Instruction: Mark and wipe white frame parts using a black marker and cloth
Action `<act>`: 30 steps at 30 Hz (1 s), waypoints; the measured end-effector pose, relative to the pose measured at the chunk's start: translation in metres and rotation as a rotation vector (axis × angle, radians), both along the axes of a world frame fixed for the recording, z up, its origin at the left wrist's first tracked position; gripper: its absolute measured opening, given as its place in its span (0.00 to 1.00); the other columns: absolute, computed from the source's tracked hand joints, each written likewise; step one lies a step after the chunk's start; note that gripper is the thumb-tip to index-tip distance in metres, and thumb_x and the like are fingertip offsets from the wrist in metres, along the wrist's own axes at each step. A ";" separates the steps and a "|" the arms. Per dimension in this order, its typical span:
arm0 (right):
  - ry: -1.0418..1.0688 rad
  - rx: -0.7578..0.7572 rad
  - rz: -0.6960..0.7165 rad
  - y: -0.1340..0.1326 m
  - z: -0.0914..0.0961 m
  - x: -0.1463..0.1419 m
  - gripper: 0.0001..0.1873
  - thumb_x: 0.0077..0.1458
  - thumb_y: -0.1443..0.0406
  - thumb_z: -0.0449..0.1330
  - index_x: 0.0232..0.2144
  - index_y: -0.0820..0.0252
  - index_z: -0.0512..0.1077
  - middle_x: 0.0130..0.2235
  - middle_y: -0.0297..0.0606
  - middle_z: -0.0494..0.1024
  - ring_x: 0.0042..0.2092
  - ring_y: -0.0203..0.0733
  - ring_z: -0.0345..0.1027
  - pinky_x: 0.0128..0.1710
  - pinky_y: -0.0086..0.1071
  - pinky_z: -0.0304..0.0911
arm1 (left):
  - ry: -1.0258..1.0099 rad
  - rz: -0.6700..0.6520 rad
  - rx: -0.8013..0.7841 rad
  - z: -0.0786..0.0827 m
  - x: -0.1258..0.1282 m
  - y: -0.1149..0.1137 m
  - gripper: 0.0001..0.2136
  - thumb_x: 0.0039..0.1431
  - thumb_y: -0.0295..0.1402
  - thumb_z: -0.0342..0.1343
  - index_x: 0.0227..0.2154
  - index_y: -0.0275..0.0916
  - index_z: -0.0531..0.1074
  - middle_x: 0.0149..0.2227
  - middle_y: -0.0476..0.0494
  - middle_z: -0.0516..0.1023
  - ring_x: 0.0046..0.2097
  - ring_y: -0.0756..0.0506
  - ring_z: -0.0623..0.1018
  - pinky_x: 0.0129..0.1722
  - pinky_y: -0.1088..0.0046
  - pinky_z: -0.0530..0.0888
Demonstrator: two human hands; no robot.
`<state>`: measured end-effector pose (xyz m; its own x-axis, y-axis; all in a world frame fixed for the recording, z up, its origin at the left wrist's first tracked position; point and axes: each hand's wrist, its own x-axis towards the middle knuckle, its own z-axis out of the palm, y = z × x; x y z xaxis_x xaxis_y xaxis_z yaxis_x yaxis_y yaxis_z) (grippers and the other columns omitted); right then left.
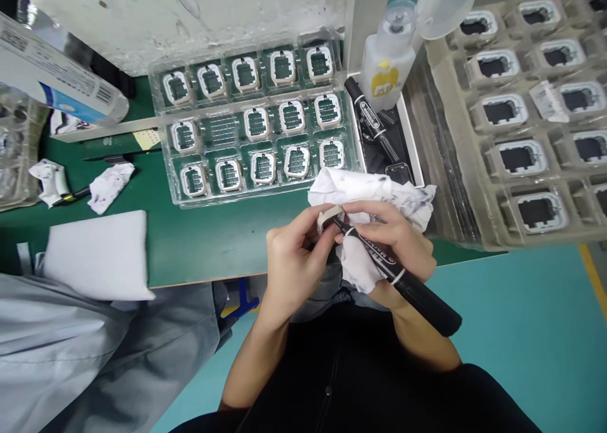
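Pinching a small frame point(327, 215), pointing a black marker point(398, 275) right at it!

Holding the frame in the left hand point(294, 262), pressing thumb and fingertips against its rim. Gripping the marker in the right hand point(398, 237), closing thumb and fingers around the barrel, directing the dark tip into the frame's opening; cannot tell whether touching inside. Seeing crumpled white cloth point(410, 202) beneath and just beyond that right hand. Looking past the grip, beyond and left: spotting a clear tray point(220, 131) on a green table point(213, 231), holding similar frames point(274, 167) in its pockets. Picking out a second marker point(372, 120) and a bottle point(386, 73) beyond the grip, slightly right. Finding a larger tray point(484, 186) farther right. Catching a white pad point(97, 256) well left, near a nearby person's grey trousers point(175, 332).
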<state>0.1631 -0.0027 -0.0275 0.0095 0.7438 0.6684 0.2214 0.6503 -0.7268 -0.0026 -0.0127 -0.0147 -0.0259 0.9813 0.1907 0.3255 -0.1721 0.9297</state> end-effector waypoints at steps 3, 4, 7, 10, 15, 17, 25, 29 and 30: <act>0.003 -0.012 0.002 0.000 0.000 0.000 0.10 0.62 0.68 0.71 0.46 0.55 0.81 0.51 0.48 0.91 0.52 0.59 0.91 0.41 0.45 0.89 | -0.001 0.003 -0.005 -0.001 0.000 0.000 0.09 0.71 0.27 0.66 0.50 0.40 0.86 0.33 0.51 0.89 0.29 0.52 0.82 0.33 0.80 0.77; 0.000 -0.031 0.010 -0.001 0.002 0.000 0.09 0.63 0.67 0.70 0.46 0.55 0.81 0.51 0.48 0.91 0.53 0.59 0.91 0.41 0.45 0.89 | 0.000 0.004 -0.008 -0.001 0.000 0.000 0.09 0.71 0.28 0.66 0.51 0.40 0.86 0.32 0.51 0.89 0.29 0.52 0.82 0.33 0.79 0.77; -0.007 -0.059 0.017 -0.003 0.006 0.000 0.08 0.63 0.68 0.70 0.45 0.56 0.81 0.51 0.50 0.91 0.52 0.58 0.91 0.41 0.45 0.88 | 0.005 0.005 -0.015 -0.001 -0.001 -0.001 0.09 0.71 0.28 0.65 0.51 0.40 0.86 0.31 0.51 0.88 0.29 0.51 0.81 0.33 0.79 0.77; -0.001 -0.071 0.015 -0.004 0.007 0.000 0.09 0.61 0.69 0.71 0.45 0.56 0.81 0.52 0.50 0.91 0.52 0.57 0.91 0.43 0.45 0.88 | 0.013 0.003 -0.023 -0.001 -0.001 -0.002 0.10 0.72 0.28 0.65 0.51 0.41 0.86 0.30 0.51 0.87 0.29 0.51 0.81 0.33 0.78 0.77; 0.009 -0.081 -0.003 -0.003 0.006 -0.001 0.11 0.60 0.70 0.73 0.44 0.55 0.82 0.52 0.49 0.91 0.52 0.57 0.91 0.40 0.43 0.88 | 0.029 0.002 -0.027 -0.002 -0.001 -0.001 0.09 0.73 0.30 0.65 0.51 0.41 0.86 0.31 0.51 0.87 0.30 0.50 0.81 0.34 0.77 0.77; -0.002 -0.083 -0.014 -0.002 0.006 -0.002 0.11 0.59 0.71 0.74 0.44 0.54 0.82 0.51 0.47 0.92 0.51 0.56 0.91 0.40 0.43 0.88 | 0.030 0.004 -0.034 -0.002 -0.001 -0.001 0.09 0.73 0.31 0.65 0.51 0.40 0.86 0.31 0.50 0.87 0.30 0.50 0.82 0.34 0.76 0.78; -0.023 -0.076 0.017 -0.002 0.007 0.001 0.12 0.60 0.70 0.72 0.46 0.54 0.81 0.52 0.47 0.91 0.51 0.57 0.91 0.42 0.45 0.89 | 0.027 -0.001 -0.024 -0.003 -0.003 -0.001 0.09 0.73 0.31 0.65 0.51 0.40 0.86 0.33 0.49 0.88 0.31 0.50 0.82 0.35 0.77 0.78; -0.027 -0.053 0.020 -0.002 0.008 0.002 0.12 0.59 0.71 0.72 0.45 0.56 0.81 0.50 0.48 0.91 0.51 0.57 0.91 0.43 0.44 0.89 | 0.043 -0.003 -0.034 -0.002 -0.003 -0.002 0.10 0.74 0.31 0.64 0.52 0.41 0.86 0.31 0.50 0.86 0.31 0.50 0.80 0.35 0.76 0.77; -0.029 -0.046 0.018 -0.002 0.008 0.002 0.12 0.59 0.71 0.72 0.45 0.56 0.81 0.49 0.47 0.91 0.51 0.56 0.91 0.43 0.43 0.89 | 0.046 -0.001 -0.030 -0.002 -0.003 -0.003 0.10 0.73 0.30 0.64 0.52 0.41 0.86 0.31 0.50 0.86 0.31 0.50 0.79 0.35 0.77 0.76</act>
